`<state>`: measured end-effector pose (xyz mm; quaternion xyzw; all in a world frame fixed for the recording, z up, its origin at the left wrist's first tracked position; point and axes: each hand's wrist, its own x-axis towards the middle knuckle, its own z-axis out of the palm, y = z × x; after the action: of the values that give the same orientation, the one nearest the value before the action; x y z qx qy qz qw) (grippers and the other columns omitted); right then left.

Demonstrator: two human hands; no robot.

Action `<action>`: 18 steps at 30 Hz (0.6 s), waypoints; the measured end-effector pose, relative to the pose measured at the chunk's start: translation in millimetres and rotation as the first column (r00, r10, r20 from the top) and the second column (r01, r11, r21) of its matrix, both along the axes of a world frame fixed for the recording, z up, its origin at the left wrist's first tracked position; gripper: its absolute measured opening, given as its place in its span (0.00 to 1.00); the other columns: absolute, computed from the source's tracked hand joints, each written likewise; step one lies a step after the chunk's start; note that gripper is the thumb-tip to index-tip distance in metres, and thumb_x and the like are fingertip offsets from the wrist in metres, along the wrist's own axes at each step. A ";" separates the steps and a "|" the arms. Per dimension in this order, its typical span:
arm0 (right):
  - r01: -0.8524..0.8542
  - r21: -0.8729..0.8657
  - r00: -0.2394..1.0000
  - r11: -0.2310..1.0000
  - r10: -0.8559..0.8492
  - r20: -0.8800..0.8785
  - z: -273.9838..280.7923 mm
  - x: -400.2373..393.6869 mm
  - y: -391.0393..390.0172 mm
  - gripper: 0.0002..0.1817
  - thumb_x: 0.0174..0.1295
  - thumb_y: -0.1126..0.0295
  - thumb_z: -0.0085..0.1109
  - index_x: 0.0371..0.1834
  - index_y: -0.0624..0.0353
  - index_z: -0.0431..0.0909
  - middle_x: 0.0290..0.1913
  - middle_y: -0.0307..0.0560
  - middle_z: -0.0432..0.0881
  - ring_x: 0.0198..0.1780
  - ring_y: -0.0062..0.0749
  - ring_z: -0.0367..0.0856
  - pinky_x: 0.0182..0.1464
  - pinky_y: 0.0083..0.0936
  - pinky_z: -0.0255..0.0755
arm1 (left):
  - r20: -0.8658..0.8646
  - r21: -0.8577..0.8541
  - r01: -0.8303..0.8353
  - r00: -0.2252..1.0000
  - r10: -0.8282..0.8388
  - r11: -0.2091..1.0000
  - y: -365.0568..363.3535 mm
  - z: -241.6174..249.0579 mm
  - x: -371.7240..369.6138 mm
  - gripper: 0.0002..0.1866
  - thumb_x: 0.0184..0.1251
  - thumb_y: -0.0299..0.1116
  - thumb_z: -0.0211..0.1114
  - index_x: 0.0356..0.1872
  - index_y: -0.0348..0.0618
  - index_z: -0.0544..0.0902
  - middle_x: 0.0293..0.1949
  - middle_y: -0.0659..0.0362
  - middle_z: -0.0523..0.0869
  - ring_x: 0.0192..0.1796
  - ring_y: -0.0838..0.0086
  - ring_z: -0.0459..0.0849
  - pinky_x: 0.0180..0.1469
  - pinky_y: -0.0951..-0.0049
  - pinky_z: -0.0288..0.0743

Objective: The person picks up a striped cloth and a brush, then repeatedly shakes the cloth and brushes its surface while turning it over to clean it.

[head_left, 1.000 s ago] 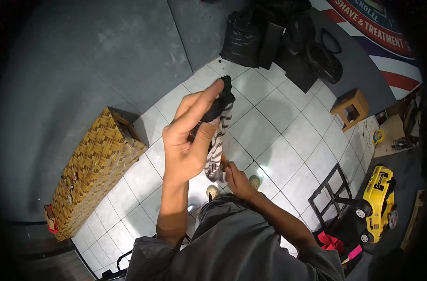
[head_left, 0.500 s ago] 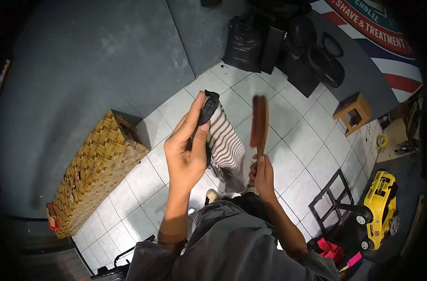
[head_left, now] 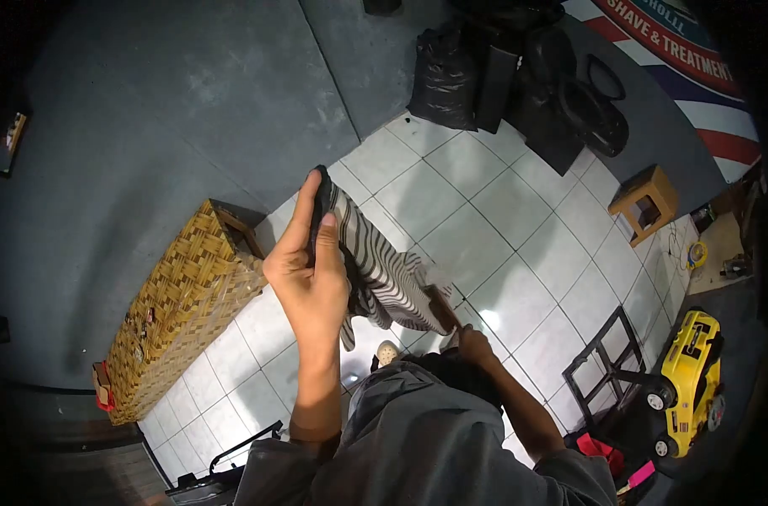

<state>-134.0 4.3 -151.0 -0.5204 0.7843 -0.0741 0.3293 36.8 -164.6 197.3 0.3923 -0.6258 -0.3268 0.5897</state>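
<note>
My left hand (head_left: 308, 274) is raised, its fingers and thumb pinching the dark edge of a striped cloth (head_left: 380, 266). The cloth hangs down from it toward the lower right, with dark and pale stripes. My right hand (head_left: 474, 344) is closed round the handle of a brush (head_left: 443, 310). The brush head lies against the lower part of the cloth, and its bristles are partly hidden and blurred.
A woven box (head_left: 177, 295) stands at the left. Black bags (head_left: 445, 80) lean near the wall. At the right are a wooden stool (head_left: 645, 205), a black metal frame (head_left: 607, 358), yellow tape (head_left: 697, 255) and a yellow toy car (head_left: 689, 379).
The brush has swung down and left from upright beside the cloth to against its lower part. My left hand has moved left with the cloth, which now stretches further out to the right.
</note>
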 end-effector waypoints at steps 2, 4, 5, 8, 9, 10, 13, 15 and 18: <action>0.155 -0.123 0.988 0.980 -0.154 0.019 -6.4 -2.9 -5.5 0.14 0.62 0.65 0.43 0.41 0.67 0.67 0.25 0.63 0.77 0.30 0.57 0.79 0.33 0.46 0.72 | -0.104 0.077 0.041 0.994 -0.033 0.996 1.6 -6.8 -4.9 0.19 0.61 0.19 0.54 0.55 0.34 0.73 0.47 0.56 0.81 0.41 0.85 0.74 0.44 0.86 0.67; 0.387 -0.307 0.918 0.869 -0.331 0.220 7.1 -7.9 -24.7 0.16 0.66 0.61 0.40 0.40 0.66 0.66 0.22 0.57 0.75 0.25 0.46 0.78 0.28 0.37 0.71 | -0.106 0.103 0.056 0.993 -0.045 0.993 1.2 -12.6 -10.5 0.19 0.61 0.18 0.54 0.55 0.34 0.72 0.51 0.54 0.79 0.46 0.82 0.77 0.48 0.86 0.67; 0.477 -0.345 0.858 0.808 -0.344 0.381 39.5 -3.4 -38.0 0.15 0.68 0.61 0.38 0.41 0.65 0.65 0.22 0.53 0.73 0.23 0.38 0.77 0.25 0.31 0.71 | -0.050 0.082 0.046 0.998 -0.042 0.996 2.1 -13.2 -15.2 0.19 0.61 0.17 0.54 0.55 0.33 0.72 0.51 0.54 0.78 0.47 0.82 0.76 0.48 0.86 0.67; 0.606 -0.406 0.659 0.684 -0.145 0.738 168.8 29.4 -62.9 0.13 0.69 0.63 0.34 0.47 0.62 0.58 0.26 0.43 0.69 0.25 0.23 0.71 0.26 0.20 0.67 | -0.148 0.166 0.086 0.987 -0.062 0.982 4.2 -16.9 -31.3 0.19 0.61 0.18 0.54 0.56 0.33 0.71 0.51 0.53 0.78 0.46 0.83 0.76 0.47 0.86 0.67; 0.641 -0.296 0.506 0.708 -0.099 0.857 197.4 40.2 -64.4 0.13 0.69 0.64 0.34 0.49 0.62 0.56 0.27 0.41 0.68 0.26 0.22 0.70 0.27 0.19 0.67 | -0.149 0.168 0.093 0.986 -0.068 0.981 4.6 -17.4 -37.0 0.19 0.61 0.18 0.54 0.56 0.33 0.71 0.51 0.53 0.78 0.46 0.83 0.76 0.47 0.86 0.67; 0.639 -0.346 0.429 0.687 0.055 0.902 215.2 51.8 -62.8 0.12 0.68 0.68 0.33 0.49 0.63 0.55 0.26 0.40 0.68 0.25 0.21 0.67 0.25 0.22 0.66 | -0.159 0.183 0.091 0.985 -0.062 0.979 5.0 -17.7 -42.4 0.19 0.61 0.18 0.54 0.55 0.33 0.71 0.51 0.54 0.78 0.45 0.83 0.77 0.47 0.86 0.68; 0.491 -0.541 0.583 0.683 0.203 0.786 199.5 67.0 -60.9 0.11 0.67 0.68 0.34 0.49 0.62 0.56 0.25 0.49 0.71 0.24 0.34 0.73 0.26 0.30 0.68 | -0.219 0.109 0.068 0.975 -0.043 0.992 5.6 -13.9 -57.5 0.18 0.62 0.19 0.54 0.54 0.34 0.73 0.40 0.60 0.79 0.35 0.87 0.71 0.37 0.88 0.63; 0.249 -0.477 0.837 0.843 0.061 0.544 165.5 67.0 -60.0 0.12 0.67 0.68 0.36 0.48 0.64 0.56 0.28 0.64 0.75 0.27 0.57 0.77 0.30 0.44 0.69 | -0.324 0.021 0.042 0.945 -0.033 0.999 6.3 -5.3 -60.2 0.17 0.62 0.20 0.54 0.52 0.35 0.75 0.32 0.65 0.80 0.27 0.90 0.67 0.29 0.90 0.60; 0.021 -0.164 0.982 0.986 0.010 0.189 55.8 34.3 -41.2 0.15 0.64 0.66 0.38 0.47 0.66 0.56 0.26 0.69 0.76 0.30 0.60 0.78 0.31 0.53 0.68 | -0.397 -0.066 -0.055 0.917 0.024 0.996 1.0 1.5 -51.1 0.16 0.61 0.19 0.55 0.52 0.34 0.76 0.36 0.62 0.82 0.30 0.90 0.69 0.32 0.90 0.62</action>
<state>-99.7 -36.8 -95.3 -0.5343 0.7420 -0.1890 0.3580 -14.3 -163.6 198.9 0.3079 -0.4974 -0.3635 0.7250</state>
